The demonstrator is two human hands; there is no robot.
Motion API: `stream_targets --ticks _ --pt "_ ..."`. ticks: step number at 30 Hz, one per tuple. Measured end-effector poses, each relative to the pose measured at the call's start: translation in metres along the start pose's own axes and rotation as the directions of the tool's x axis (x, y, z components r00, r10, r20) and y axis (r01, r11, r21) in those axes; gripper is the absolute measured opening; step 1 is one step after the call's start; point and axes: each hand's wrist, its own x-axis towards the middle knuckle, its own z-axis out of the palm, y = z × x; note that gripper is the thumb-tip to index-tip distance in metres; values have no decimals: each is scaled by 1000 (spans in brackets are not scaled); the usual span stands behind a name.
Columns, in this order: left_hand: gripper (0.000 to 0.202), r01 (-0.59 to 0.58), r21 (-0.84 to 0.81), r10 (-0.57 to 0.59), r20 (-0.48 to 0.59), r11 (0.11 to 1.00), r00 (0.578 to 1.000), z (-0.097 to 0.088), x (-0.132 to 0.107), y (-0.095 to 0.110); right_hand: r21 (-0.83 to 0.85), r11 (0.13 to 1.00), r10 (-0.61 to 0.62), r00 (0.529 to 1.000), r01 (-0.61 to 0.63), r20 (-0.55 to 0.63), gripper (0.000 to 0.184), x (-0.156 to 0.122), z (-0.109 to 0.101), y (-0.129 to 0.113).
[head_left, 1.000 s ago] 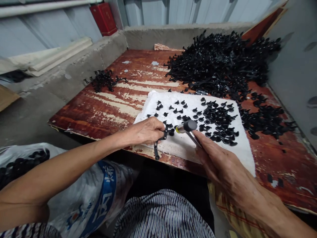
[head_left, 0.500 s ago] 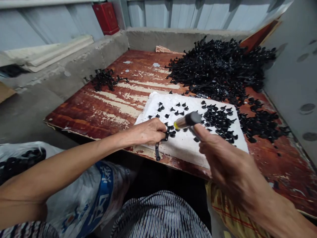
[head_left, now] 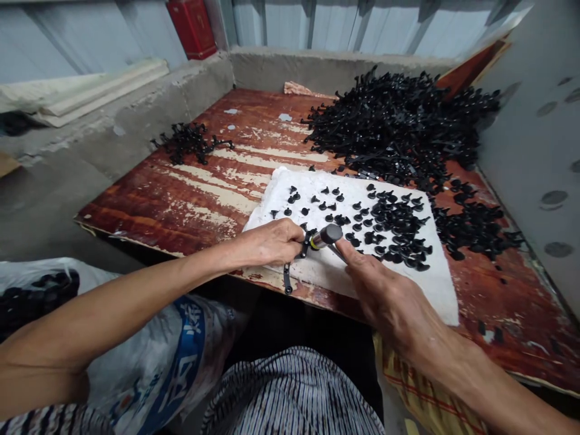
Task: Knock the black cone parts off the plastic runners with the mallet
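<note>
My left hand rests at the near left of a white cloth, its fingers closed on a black plastic strip with holes. One end of the strip hangs over the cloth's front edge. My right hand is wrapped round the handle of a small mallet with a dark head and a yellow band. The yellow end of the mallet meets the strip beside my left fingertips; whether it is touching is hard to see. Several small black disc-shaped pieces with stems stand on the cloth, thickest at its right.
A large heap of black parts covers the back right of the worn red-brown table. A smaller black pile lies at the back left. More black discs sit right of the cloth. A white sack stands below at left.
My right hand has brought the mallet down and to the left, onto or close to the strip. My left hand stays in place on the strip.
</note>
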Motion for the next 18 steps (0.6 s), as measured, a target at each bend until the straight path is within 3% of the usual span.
stream_targets --ticks 5,8,12,14,16,18 --pt "17 -122 93 124 -9 988 992 1 -11 11 107 989 108 990 -98 -87 24 22 -4 -8" --pt "18 -193 207 198 -2 959 980 6 -21 26 291 935 205 978 -205 28 18 38 2 -6" --pt "21 -177 242 193 -43 954 980 17 -30 29 544 746 310 923 -384 227 27 45 14 -3" --pt "17 -157 99 173 -181 983 968 21 -32 21 617 652 373 895 -441 245 28 43 14 -5" --pt "27 -128 -175 59 -355 976 933 23 -34 11 677 561 437 865 -476 246 29 41 12 -7" --pt "41 -95 -526 -135 -382 845 914 25 -35 6 732 475 479 841 -489 252 30 39 11 -10"
